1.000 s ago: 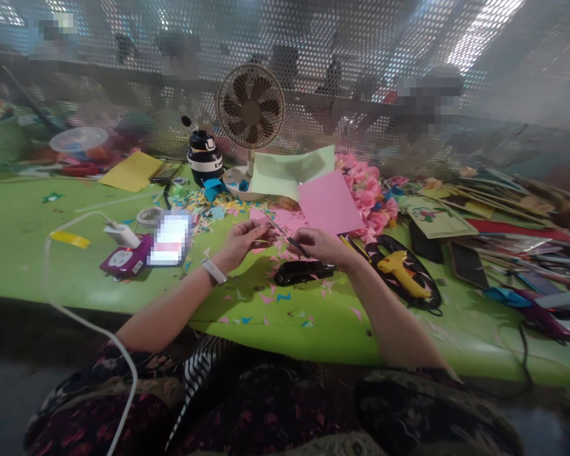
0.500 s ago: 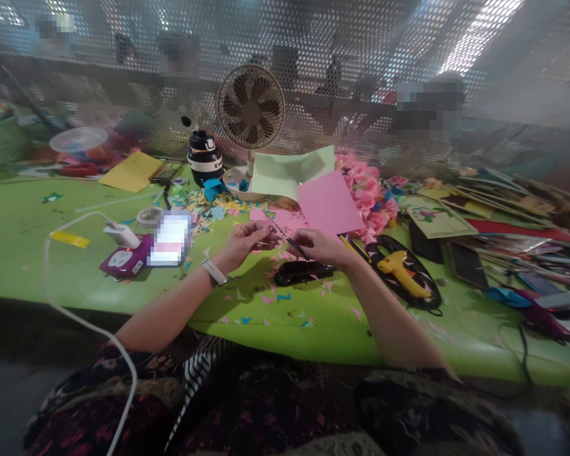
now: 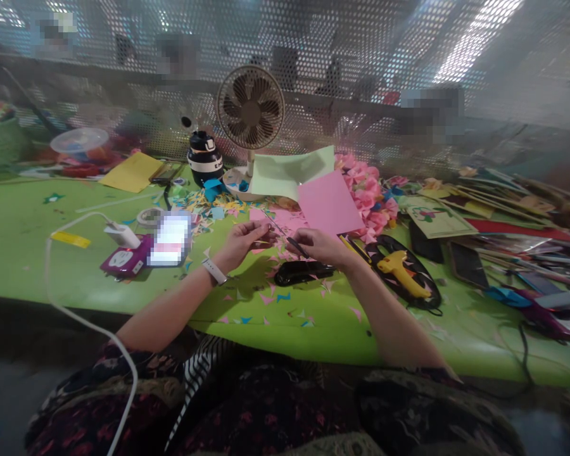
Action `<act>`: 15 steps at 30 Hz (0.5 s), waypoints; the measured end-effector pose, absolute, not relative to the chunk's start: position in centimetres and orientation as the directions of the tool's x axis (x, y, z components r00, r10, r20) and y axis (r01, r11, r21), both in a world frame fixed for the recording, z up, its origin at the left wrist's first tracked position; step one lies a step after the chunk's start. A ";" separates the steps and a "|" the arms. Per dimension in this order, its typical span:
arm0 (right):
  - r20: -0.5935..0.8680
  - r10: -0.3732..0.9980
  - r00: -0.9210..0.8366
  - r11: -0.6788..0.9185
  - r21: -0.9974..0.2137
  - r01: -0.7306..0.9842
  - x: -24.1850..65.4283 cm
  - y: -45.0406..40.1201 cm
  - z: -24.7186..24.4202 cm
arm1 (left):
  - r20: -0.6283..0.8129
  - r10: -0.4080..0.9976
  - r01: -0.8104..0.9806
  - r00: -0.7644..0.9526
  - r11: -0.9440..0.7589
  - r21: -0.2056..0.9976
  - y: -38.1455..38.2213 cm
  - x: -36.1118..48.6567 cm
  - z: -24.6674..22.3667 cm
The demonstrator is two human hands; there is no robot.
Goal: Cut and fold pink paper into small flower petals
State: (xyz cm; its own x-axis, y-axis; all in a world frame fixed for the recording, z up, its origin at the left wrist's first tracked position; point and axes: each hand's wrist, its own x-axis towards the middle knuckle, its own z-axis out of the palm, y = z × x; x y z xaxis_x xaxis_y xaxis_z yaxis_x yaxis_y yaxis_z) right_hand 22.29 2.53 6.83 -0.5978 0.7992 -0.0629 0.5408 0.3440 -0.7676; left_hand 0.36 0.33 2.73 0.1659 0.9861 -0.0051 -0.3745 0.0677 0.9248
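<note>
My left hand (image 3: 245,242), with a pale band on its wrist, is closed in a pinch over the scraps. Whatever lies between its fingertips is too small to make out. My right hand (image 3: 319,246) is closed around the dark handle of slim scissors (image 3: 295,244); their thin metal blade points up and left, close to the left fingertips. Fingers hide most of the handle. Under the hands lie pink paper pieces (image 3: 285,219) and small cuttings. A black stapler-like object (image 3: 304,273) rests just below my right hand. Beyond it lies a pink sheet (image 3: 331,204).
A phone (image 3: 170,238) leans by a purple power socket (image 3: 126,256) with a white cable at left. A bottle (image 3: 205,161) and fan (image 3: 251,107) stand behind. Pink paper flowers (image 3: 368,190), a yellow glue gun (image 3: 403,273) and stacked papers (image 3: 441,215) are at right.
Almost nothing differs. Both hands and the scissors stay in nearly the same place, with only slight finger movement.
</note>
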 end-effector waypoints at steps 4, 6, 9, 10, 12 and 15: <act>-0.064 0.803 -0.593 0.347 -0.759 0.551 22.5 2.8 6.5 | -0.012 0.989 -0.384 0.148 0.069 0.921 0.4 0.3 2.8; -0.066 0.807 -0.586 0.347 -0.750 0.563 22.6 2.8 6.4 | -0.008 0.991 -0.388 0.137 0.061 0.919 0.3 0.3 2.8; -0.070 0.807 -0.586 0.334 -0.765 0.550 22.6 2.8 6.3 | 0.010 0.992 -0.386 0.128 0.041 0.922 0.4 0.2 2.8; -0.073 0.804 -0.590 0.327 -0.774 0.542 22.6 2.7 6.4 | 0.015 0.991 -0.383 0.133 0.038 0.923 0.4 0.2 2.8; -0.081 0.797 -0.598 0.319 -0.785 0.531 22.6 2.6 6.5 | 0.018 0.987 -0.372 0.157 0.043 0.927 0.5 0.2 2.8; -0.089 0.793 -0.602 0.312 -0.790 0.527 22.6 2.5 6.7 | 0.022 0.980 -0.350 0.200 0.050 0.936 0.6 0.1 2.7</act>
State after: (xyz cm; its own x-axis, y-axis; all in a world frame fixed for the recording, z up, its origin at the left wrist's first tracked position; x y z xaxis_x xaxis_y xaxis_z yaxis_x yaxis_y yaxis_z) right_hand 22.61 2.54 6.74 -0.6022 0.7934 -0.0889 0.5274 0.3117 -0.7904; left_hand 0.12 0.58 2.69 0.1999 0.9796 0.0222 -0.3496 0.0501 0.9355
